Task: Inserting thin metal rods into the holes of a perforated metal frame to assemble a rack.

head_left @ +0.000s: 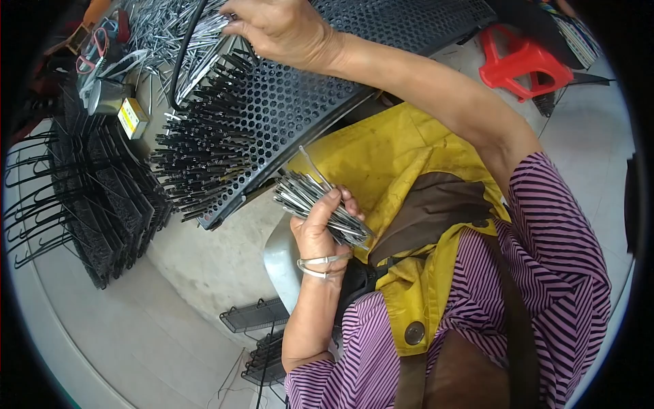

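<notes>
My left hand is wrapped round a thick bundle of thin grey metal rods, held over my lap. One rod sticks up past the others. Stretched across to the far side, my right hand has its fingers bent in a pinch at a large loose pile of similar rods; what they grip cannot be made out. Below that hand, many black-coated rods stand packed in the holes of a black perforated rack. A black cable or bar curves down in front of the pile.
Stacked black wire racks with hooks stand at the left. Near them are a yellow-and-white box, a tin and scissors. A red plastic stool sits far right. More black wire racks lie below my left arm.
</notes>
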The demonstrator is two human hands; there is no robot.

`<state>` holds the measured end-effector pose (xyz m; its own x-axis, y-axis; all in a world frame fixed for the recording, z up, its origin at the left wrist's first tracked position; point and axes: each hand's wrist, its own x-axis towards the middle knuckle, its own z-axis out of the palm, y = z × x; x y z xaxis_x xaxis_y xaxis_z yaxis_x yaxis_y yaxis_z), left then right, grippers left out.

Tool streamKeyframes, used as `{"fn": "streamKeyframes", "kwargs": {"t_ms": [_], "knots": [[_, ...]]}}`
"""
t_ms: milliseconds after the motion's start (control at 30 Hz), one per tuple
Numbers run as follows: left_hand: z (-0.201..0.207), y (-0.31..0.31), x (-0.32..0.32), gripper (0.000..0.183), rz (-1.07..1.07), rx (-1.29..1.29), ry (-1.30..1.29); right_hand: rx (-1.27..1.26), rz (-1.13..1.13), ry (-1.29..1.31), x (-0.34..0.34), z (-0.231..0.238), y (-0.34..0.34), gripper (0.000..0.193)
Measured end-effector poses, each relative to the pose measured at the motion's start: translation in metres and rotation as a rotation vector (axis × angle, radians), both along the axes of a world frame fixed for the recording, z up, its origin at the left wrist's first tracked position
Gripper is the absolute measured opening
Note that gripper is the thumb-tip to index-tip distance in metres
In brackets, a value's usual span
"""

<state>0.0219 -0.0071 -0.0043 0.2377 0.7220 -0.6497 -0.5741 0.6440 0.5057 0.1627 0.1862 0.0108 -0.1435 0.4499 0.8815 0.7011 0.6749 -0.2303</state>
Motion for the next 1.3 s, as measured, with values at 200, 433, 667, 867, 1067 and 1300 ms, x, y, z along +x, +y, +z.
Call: {"fn": "streamKeyframes", "kwargs": {"t_ms": [200, 433, 667, 867, 1067, 1300], "knots": [[0.001, 0.0, 0.001, 0.011, -0.001, -0.012, 0.001, -0.094, -0.054, -0.177, -0.003, -0.011, 0.003, 0.017], [0.001, 0.002, -0.001, 0.013, -0.009, 0.01, -0.006, 0.009, -0.072, -0.243, -0.002, -0.008, -0.023, 0.017], [0.008, 0.002, 0.002, 0.015, -0.029, 0.058, -0.046, -1.118, 0.384, 0.245, 0.002, 0.007, -0.126, 0.02], [0.006, 0.002, 0.001, 0.016, -0.147, 0.172, -0.061, -1.472, 0.643, 0.493, 0.006, 0.007, -0.139, 0.013], [0.011, 0.002, 0.002, 0.015, -0.224, 0.168, -0.013, -1.677, 0.573, 0.585, 0.017, 0.009, -0.136, 0.009], [0.006, 0.004, 0.001, 0.019, -0.099, -0.003, -0.062, -0.885, 0.27, 0.655, 0.021, 0.016, -0.087, 0.018]]}}
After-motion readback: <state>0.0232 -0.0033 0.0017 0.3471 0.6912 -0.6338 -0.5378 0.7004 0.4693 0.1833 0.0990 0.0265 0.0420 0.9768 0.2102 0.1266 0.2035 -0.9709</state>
